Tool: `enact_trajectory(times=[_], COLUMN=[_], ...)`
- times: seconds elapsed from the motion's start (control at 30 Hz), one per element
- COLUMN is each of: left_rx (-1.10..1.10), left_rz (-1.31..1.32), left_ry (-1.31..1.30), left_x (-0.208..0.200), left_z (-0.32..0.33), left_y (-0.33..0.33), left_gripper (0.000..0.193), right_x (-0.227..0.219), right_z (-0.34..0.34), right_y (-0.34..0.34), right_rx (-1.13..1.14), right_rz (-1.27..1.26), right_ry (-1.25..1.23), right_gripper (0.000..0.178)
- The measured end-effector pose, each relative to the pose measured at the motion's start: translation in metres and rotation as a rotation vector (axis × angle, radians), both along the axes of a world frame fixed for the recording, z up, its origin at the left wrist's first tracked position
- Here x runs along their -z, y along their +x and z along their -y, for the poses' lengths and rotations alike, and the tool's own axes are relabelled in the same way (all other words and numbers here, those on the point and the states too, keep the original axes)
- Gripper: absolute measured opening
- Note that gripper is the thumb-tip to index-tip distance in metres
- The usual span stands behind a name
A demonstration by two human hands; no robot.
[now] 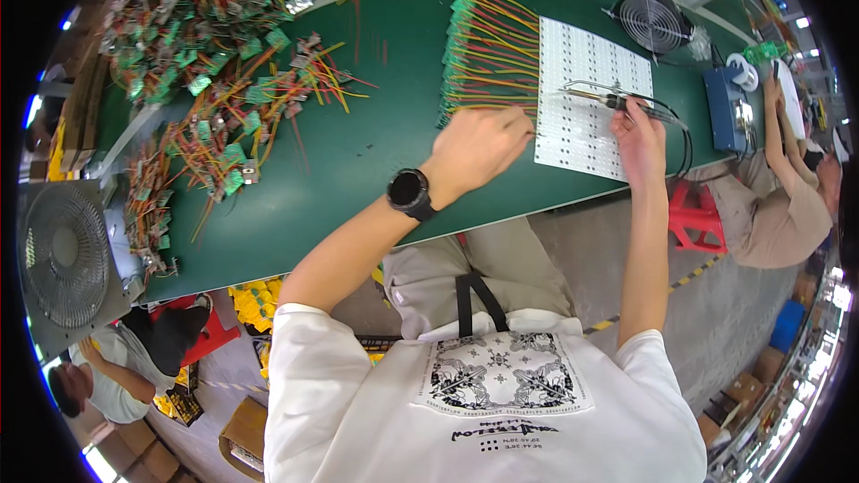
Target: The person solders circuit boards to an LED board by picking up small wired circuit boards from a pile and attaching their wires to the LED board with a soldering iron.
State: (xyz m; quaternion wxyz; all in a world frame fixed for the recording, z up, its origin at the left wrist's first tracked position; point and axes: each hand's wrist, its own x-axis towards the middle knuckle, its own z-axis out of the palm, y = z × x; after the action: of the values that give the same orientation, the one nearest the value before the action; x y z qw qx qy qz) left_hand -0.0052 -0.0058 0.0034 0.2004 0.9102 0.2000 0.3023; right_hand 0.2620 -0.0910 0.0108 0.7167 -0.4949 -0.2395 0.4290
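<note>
My right hand (641,148) grips a soldering iron (619,102) with a thin metal tube along its tip and a black cable, holding it over a white panel (573,139) with rows of small dark marks. My left hand (479,150), a black watch on its wrist, is closed at the panel's left edge, by the lowest wires. Its fingertips hide whatever they pinch. Red and yellow wires (501,45) run to the panel from a column of small green circuit boards (458,45) lined up on the green table (358,188).
A big heap of wired green circuit boards (192,27) covers the table's left side. Behind the panel stands a black fan (650,22); to the right, a blue box (728,107) with a white reel (742,72). A co-worker (774,206) sits at right near a red stool (696,217).
</note>
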Motion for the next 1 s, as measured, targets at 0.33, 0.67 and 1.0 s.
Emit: enact_trajectory(times=[0.33, 0.67, 1.0], left_rx=[-0.072, 0.858, 1.831], left_rz=[0.093, 1.119, 1.521], left_ry=[0.41, -1.054, -1.398], left_x=[-0.034, -0.201, -0.222], left_z=[0.004, 0.178, 0.216], left_y=[0.008, 0.019, 0.06], left_gripper=[0.022, 0.01, 0.046], right_x=[0.011, 0.045, 0.044], right_z=[-0.034, -0.03, -0.035], right_y=[0.054, 0.096, 0.086], right_rx=[0.22, 0.262, 0.241], right_rz=[0.273, 0.21, 0.177], right_ry=[0.087, 0.09, 0.113], right_gripper=[0.02, 0.02, 0.022])
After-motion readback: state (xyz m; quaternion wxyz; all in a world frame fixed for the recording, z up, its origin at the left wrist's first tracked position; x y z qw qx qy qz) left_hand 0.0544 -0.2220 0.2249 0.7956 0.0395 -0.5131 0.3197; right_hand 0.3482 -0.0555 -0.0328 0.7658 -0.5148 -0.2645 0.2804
